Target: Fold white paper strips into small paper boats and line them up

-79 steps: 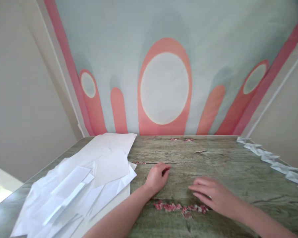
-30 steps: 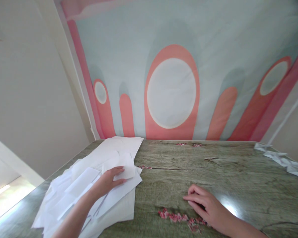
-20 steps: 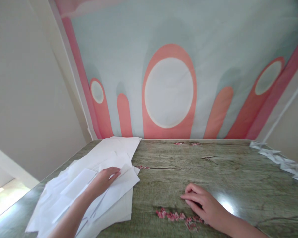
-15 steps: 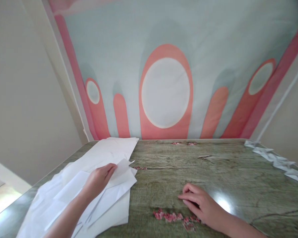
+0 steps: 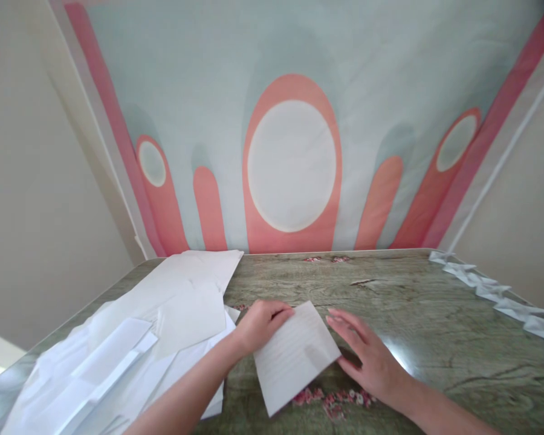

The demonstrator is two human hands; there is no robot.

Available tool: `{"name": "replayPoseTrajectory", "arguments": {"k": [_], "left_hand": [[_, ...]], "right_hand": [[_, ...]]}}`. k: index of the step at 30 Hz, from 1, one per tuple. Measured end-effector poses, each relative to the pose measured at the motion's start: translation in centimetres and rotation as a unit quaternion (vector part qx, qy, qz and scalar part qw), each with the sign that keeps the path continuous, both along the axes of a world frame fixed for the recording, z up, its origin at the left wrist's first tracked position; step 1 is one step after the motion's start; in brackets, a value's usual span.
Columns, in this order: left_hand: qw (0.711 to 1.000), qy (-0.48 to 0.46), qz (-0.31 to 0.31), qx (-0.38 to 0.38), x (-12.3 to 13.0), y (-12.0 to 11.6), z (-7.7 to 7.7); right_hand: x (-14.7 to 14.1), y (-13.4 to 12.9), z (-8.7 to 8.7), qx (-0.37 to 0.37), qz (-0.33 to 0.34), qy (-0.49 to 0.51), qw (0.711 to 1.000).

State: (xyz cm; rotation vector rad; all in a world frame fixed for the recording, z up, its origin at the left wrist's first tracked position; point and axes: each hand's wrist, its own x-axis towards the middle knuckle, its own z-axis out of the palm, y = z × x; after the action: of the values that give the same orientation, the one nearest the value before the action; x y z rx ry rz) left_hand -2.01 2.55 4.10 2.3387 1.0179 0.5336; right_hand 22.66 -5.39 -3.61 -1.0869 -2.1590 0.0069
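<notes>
Paper sheet [image 5: 297, 356], pale with faint lines, held at a slant above the bench [image 5: 390, 314] between the two hands. The left hand [image 5: 280, 313] is clamped on its upper left edge, thumb and fingers together. The right hand [image 5: 338, 335] is at the right side of the sheet, its thumb at the right corner and its fingers spread apart. Left: a heap of white papers [image 5: 190, 314], overlapping. Right: a row of folded white pieces [image 5: 494, 291] along the bench's edge.
</notes>
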Motion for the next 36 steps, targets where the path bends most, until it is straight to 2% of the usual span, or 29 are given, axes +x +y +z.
{"name": "replayPoseTrajectory", "arguments": {"k": [2,5,9,14,19,22,28,32,36], "left_hand": [[1.0,0.002,-0.024,-0.016,1.6,0.3,-1.3],[0.999,0.004,-0.042,-0.03,3.2,0.8,-2.7],[0.999,0.003,-0.032,-0.032,3.8,1.0,-3.7],[1.0,-0.006,-0.023,0.011,3.3,-0.4,-3.4],[0.997,0.069,-0.039,-0.006,2.9,-3.5,-2.2],[0.994,0.091,-0.058,0.0,2.7,-4.4,-2.1],[0.997,0.052,-0.051,-0.014,2.2,-3.2,-2.6],[0.998,0.042,-0.02,-0.049,1.9,-2.3,-2.7],[0.996,0.023,0.003,-0.081,1.7,-1.9,-2.9]], "right_hand": [[0.5,0.1,0.7,0.03,0.029,-0.063,0.997],[0.8,0.1,1.6,0.029,0.064,-0.121,0.99],[1.1,0.4,1.7,0.011,0.073,-0.108,0.991],[1.5,1.1,1.0,-0.034,0.083,-0.098,0.991],[1.6,1.3,0.6,-0.067,0.079,-0.073,0.992],[1.5,1.2,0.8,-0.089,0.071,-0.055,0.992],[1.7,1.1,1.6,-0.17,0.035,0.005,0.985],[1.8,1.3,2.1,-0.237,-0.004,0.066,0.969],[1.6,1.9,2.4,-0.269,-0.022,0.1,0.958]]}}
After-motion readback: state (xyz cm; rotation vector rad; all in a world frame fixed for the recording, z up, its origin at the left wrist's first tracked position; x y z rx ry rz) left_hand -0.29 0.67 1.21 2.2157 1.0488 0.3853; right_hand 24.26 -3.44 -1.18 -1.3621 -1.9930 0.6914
